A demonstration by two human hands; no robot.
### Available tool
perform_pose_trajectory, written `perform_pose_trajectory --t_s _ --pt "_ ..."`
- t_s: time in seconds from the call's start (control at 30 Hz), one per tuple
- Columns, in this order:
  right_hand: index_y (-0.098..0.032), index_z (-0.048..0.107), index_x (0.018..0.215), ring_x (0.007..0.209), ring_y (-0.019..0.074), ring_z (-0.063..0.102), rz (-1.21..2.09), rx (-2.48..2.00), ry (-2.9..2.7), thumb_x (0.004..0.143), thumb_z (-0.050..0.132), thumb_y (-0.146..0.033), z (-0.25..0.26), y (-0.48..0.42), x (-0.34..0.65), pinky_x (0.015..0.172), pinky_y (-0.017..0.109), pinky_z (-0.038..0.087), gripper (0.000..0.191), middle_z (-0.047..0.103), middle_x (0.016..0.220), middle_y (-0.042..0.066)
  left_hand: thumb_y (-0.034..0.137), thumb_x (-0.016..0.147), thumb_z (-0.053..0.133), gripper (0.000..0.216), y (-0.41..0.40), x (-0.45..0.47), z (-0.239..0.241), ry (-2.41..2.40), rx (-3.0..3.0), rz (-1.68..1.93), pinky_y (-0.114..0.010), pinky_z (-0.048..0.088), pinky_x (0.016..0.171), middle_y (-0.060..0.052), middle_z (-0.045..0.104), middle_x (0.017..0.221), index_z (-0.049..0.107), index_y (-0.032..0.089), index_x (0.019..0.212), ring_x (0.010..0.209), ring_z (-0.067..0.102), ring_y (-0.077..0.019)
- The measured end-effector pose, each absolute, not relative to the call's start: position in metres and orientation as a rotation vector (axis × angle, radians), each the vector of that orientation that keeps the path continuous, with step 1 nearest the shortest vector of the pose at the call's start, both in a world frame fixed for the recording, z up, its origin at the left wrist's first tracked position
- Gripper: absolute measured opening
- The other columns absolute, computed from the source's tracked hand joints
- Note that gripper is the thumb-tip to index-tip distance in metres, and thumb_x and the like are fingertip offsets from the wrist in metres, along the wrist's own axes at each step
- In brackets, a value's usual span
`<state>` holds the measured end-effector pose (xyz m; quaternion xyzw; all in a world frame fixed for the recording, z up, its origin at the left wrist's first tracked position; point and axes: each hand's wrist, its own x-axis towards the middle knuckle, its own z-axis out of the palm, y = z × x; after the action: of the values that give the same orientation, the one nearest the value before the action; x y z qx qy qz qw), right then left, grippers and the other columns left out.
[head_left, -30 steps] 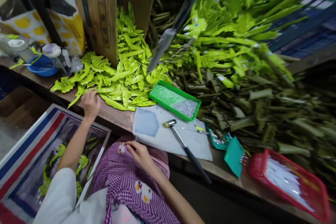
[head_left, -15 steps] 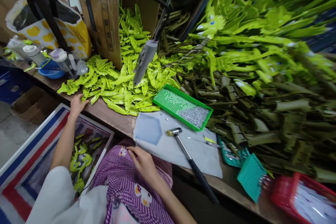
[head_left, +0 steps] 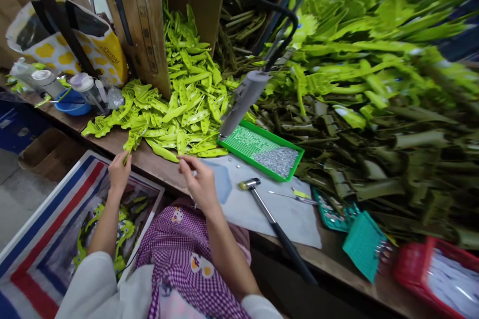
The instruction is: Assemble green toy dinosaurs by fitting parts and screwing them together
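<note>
At the left, a striped box (head_left: 26, 259) stands below the desk (head_left: 157, 172), with more green shapes lying inside it. The left hand (head_left: 119, 174) is above the box's far rim, at the desk's front edge, and its thumb and fingers appear pinched on the near end of a green piece (head_left: 132, 142). The far part of that piece reaches up to the pile (head_left: 187, 107), so where it ends among its neighbours is hard to tell.

The piece looks thin and light, likely a bendable plastic or rubbery sheet with a smooth, slightly shiny face. It should flex rather than break, though narrow points could crease or tear. A thumb-and-finger pinch on a broad, flat part would probably hold best; the overlapping pieces may catch or slide along with it.

Farther right, the right hand (head_left: 202, 184) is raised before the pile's front edge, fingertips drawn together; whether they grip anything I cannot tell. Past it lie a pale cloth (head_left: 239, 209), a hammer (head_left: 290, 245) resting partly on it, and, just behind, a green tray (head_left: 297, 165) of small shiny bits, likely loose and easily spilled.
</note>
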<state>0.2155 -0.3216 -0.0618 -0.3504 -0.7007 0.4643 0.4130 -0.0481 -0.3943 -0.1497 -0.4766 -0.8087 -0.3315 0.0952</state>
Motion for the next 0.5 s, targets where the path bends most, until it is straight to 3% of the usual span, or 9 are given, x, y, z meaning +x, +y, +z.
perform_pose_trajectory --t_s 0.13,0.3,0.43,0.5 --pt "-0.02 0.069 0.098 0.069 0.0143 0.064 1.231 -1.019 -1.793 0.09 0.051 -0.038 -0.088 -0.349 0.257 0.071 0.027 0.052 0.027 0.072 0.082 0.004 0.029 0.092 0.049 0.028 -0.418 -0.041 -0.172 -2.168 -1.501 -0.958 -0.034 0.051 0.091 -0.011 0.07 0.109 0.066 0.017 0.11 0.102 0.066 -0.0205" --pt "-0.022 0.07 0.097 0.08 0.0183 0.067 1.237 -1.148 -1.8 0.089 0.051 -0.04 -0.122 -0.372 0.301 0.078 0.032 0.054 0.027 0.073 0.088 0.006 0.022 0.088 0.057 0.027 -0.448 -0.027 -0.183 -1.901 -1.648 -0.784 -0.034 0.054 0.076 -0.013 0.073 0.102 0.066 0.019 0.114 0.084 0.07 -0.0213" --pt "-0.02 0.069 0.091 0.085 0.0216 0.067 1.069 -1.356 -1.706 0.085 0.054 -0.045 -0.138 -0.37 0.331 0.083 0.038 0.053 0.03 0.073 0.091 0.009 0.016 0.085 0.06 0.039 -0.453 -0.008 -0.174 -1.647 -1.87 -0.789 -0.032 0.053 0.071 -0.013 0.073 0.102 0.061 0.022 0.124 0.082 0.07 -0.0208" --pt "-0.019 0.067 0.098 0.081 0.02 0.066 1.068 -1.435 -1.536 0.084 0.055 -0.047 -0.136 -0.367 0.343 0.08 0.037 0.054 0.034 0.071 0.091 0.009 0.015 0.086 0.059 0.045 -0.447 0.003 -0.167 -1.533 -2.005 -0.828 -0.031 0.053 0.074 -0.012 0.072 0.104 0.056 0.025 0.13 0.086 0.07 -0.0198"
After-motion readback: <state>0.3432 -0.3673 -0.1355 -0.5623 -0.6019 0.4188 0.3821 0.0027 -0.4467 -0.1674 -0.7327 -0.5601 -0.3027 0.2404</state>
